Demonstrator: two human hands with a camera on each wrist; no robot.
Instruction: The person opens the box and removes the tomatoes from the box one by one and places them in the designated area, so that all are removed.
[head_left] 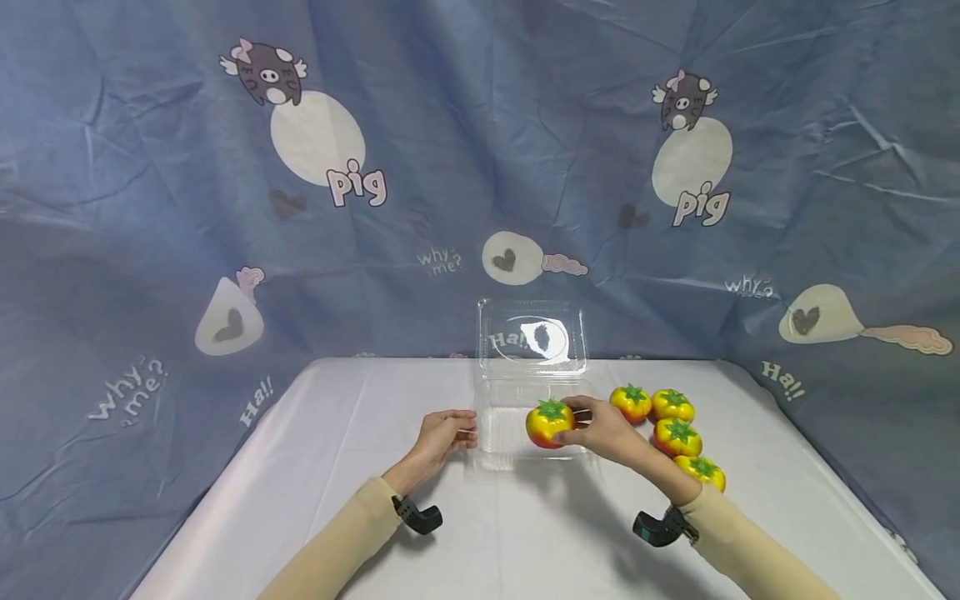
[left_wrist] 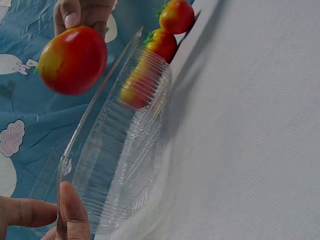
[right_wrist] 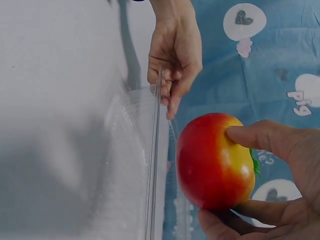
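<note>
My right hand [head_left: 606, 429] holds a glossy red-and-yellow tomato [head_left: 550, 427] with a green leafy top, thumb on one side and fingers on the other. The tomato hangs above a clear plastic clamshell box [head_left: 498, 437], whose lid [head_left: 491, 358] stands raised at the back. At the box's left side, my left hand [head_left: 444, 437] pinches the rim between thumb and finger, as the left wrist view shows with the thumb [left_wrist: 74, 207] on the near side. In the right wrist view, the tomato [right_wrist: 215, 162] is beside the box's edge, apart from it.
Several similar tomatoes [head_left: 677, 437] lie to the right of the box, beside and under my right forearm. A white cloth [head_left: 420, 542] covers the table. Behind it hangs a blue curtain [head_left: 450, 167] printed with pigs.
</note>
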